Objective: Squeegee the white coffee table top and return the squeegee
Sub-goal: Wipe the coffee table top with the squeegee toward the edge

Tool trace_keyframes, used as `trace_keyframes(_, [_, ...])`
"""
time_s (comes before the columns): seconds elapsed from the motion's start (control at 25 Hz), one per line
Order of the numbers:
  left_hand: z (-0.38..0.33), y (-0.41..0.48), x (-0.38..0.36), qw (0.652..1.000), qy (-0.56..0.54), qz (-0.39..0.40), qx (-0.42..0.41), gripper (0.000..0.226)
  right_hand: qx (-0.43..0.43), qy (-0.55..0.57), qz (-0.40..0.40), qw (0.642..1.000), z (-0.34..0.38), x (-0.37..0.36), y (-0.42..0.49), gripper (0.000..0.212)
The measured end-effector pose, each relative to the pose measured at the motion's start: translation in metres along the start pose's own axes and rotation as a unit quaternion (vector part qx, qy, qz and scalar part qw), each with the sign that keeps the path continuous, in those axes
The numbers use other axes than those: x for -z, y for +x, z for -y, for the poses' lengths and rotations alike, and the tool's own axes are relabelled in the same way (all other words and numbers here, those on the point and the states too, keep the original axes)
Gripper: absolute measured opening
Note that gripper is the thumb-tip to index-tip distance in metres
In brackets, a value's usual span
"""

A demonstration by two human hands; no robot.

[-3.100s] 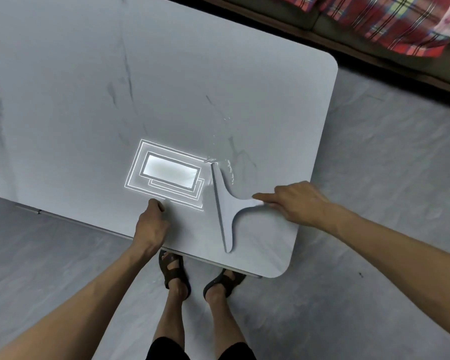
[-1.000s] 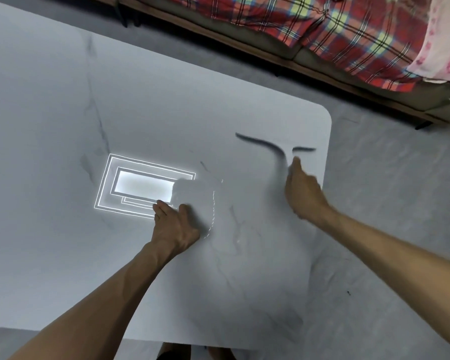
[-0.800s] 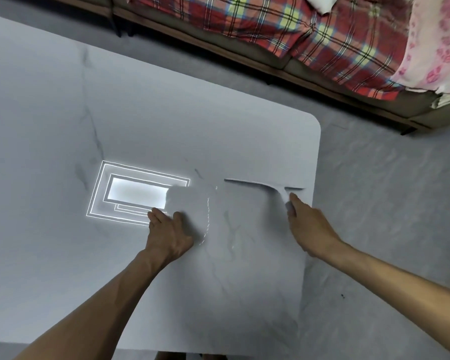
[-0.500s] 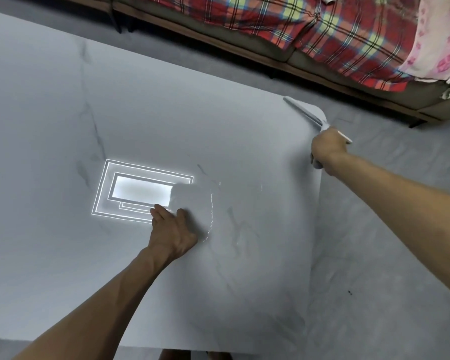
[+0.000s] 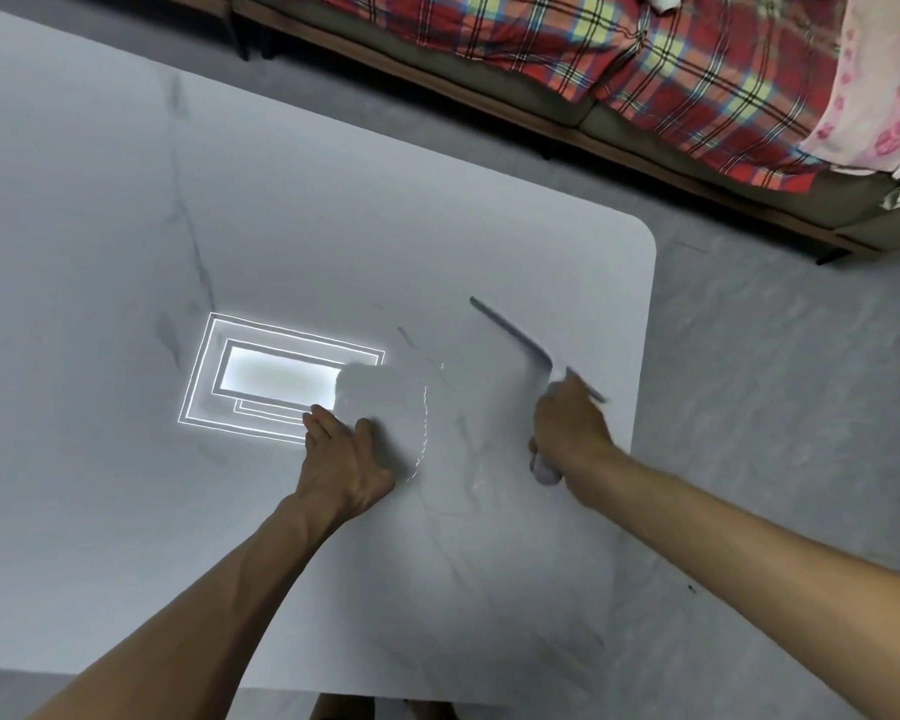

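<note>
Back from the far corner comes the right hand (image 5: 567,428), curled round the squeegee (image 5: 513,335) handle, blade blurred over the worktop (image 5: 333,226); left hand (image 5: 344,457) stays flat, fingers straight.

Glossy marble-veined table top (image 5: 333,210) (mirroring a lamp); woven plaid cloth (image 5: 619,59).

Red plaid blanket (image 5: 619,49) draped over olive couch (image 5: 541,103), well beyond right hand (image 5: 567,423). Pink flowered cloth (image 5: 884,85) beside blanket, far up-right of same hand. Grey floor (image 5: 775,381) right of it. Bright rectangular light reflection (image 5: 276,379) just beyond left hand (image 5: 344,454).
</note>
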State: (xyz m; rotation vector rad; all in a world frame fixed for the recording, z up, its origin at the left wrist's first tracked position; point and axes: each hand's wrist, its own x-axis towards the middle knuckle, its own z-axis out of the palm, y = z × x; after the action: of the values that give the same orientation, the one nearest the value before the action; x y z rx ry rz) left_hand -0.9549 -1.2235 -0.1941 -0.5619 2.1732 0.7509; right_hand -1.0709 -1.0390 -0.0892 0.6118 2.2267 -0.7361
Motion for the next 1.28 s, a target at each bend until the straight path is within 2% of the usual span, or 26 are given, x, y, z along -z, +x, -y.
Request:
trace_keyframes(0.08, [0.003, 0.000, 0.000, 1.000, -0.005, 0.000, -0.001, 0.052, 0.067, -0.018, -0.063, 0.996, 0.028, 0.009, 0.026, 0.045])
trace_keyframes(0.2, [0.008, 0.000, -0.002, 1.000, -0.009, -0.003, -0.009, 0.053, 0.035, 0.044, -0.110, 0.992, 0.078, 0.012, 0.073, 0.053])
trace_keyframes(0.28, [0.009, 0.001, -0.003, 1.000, -0.014, -0.001, -0.007, 0.054, 0.052, 0.013, -0.113, 0.992, 0.084, -0.004, 0.080, 0.056])
trace_keyframes(0.36, [0.010, 0.001, -0.004, 1.000, -0.024, 0.000, -0.006, 0.052, 0.174, -0.101, -0.122, 0.972, 0.067, -0.030, 0.066, 0.050])
trace_keyframes(0.44, [0.012, -0.001, -0.005, 1.000, -0.023, -0.006, -0.010, 0.050, 0.272, -0.167, -0.094, 0.943, 0.033, -0.050, 0.049, 0.050])
trace_keyframes(0.52, [0.016, -0.004, -0.008, 1.000, -0.001, -0.014, -0.020, 0.048, 0.293, -0.190, -0.056, 0.935, -0.004, -0.051, 0.037, 0.052])
trace_keyframes(0.64, [0.022, -0.009, -0.010, 0.999, 0.036, -0.025, -0.028, 0.054, 0.331, -0.267, -0.035, 0.904, -0.058, -0.024, 0.034, 0.052])
trace_keyframes(0.84, [0.014, -0.040, -0.020, 0.998, 0.039, -0.049, 0.002, 0.057, 0.316, -0.341, -0.044, 0.884, -0.148, 0.041, 0.031, 0.056])
trace_keyframes(1.0, [0.021, -0.075, -0.048, 0.999, 0.040, -0.034, -0.006, 0.043, 0.299, -0.350, -0.049, 0.887, -0.188, 0.090, 0.015, 0.054])
trace_keyframes(1.12, [0.024, -0.093, -0.061, 0.998, 0.048, -0.035, 0.013, 0.049, 0.318, -0.304, -0.077, 0.895, -0.171, 0.109, 0.010, 0.049])
trace_keyframes(1.2, [0.029, -0.095, -0.063, 0.995, 0.054, -0.078, 0.026, 0.052, 0.305, -0.247, -0.090, 0.916, -0.133, 0.106, 0.019, 0.045])
trace_keyframes(1.28, [0.034, -0.092, -0.058, 0.992, 0.061, -0.103, 0.033, 0.056, 0.248, -0.165, -0.085, 0.951, -0.076, 0.088, 0.039, 0.037])
